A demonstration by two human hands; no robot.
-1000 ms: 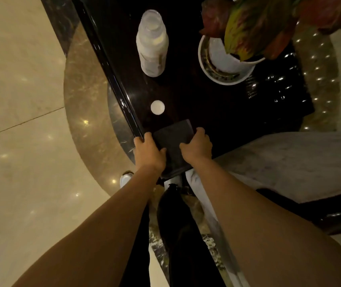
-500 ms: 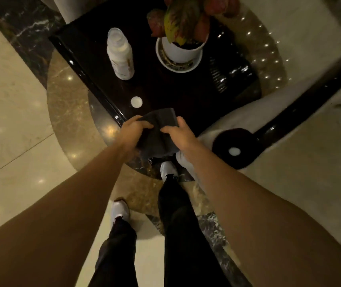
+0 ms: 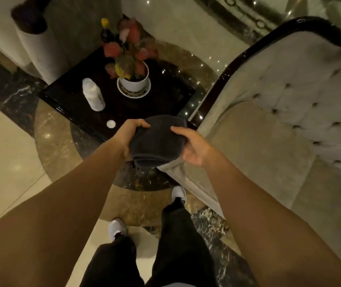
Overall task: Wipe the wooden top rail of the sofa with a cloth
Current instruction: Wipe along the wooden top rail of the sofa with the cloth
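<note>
A folded dark grey cloth (image 3: pixel 158 139) is held in the air between both hands, above the near corner of the side table and the sofa's arm. My left hand (image 3: pixel 129 134) grips its left edge with the thumb on top. My right hand (image 3: pixel 193 147) holds its right side, fingers under it. The beige tufted sofa (image 3: pixel 279 121) fills the right. Its dark glossy wooden top rail (image 3: pixel 310 25) curves along the backrest and runs down the near arm (image 3: pixel 215 88) toward the cloth.
A dark glossy side table (image 3: pixel 78 104) carries a white bottle (image 3: pixel 93 94), a small white cap (image 3: pixel 111 123) and a potted plant with red leaves (image 3: pixel 133 73). Another upholstered seat (image 3: pixel 39 48) stands behind it. Polished marble floor lies below, with my shoes (image 3: pixel 117 228) on it.
Both hands lifted the cloth off the table's corner and carried it up and right toward the sofa arm. My view rose and swung to take in the sofa backrest.
</note>
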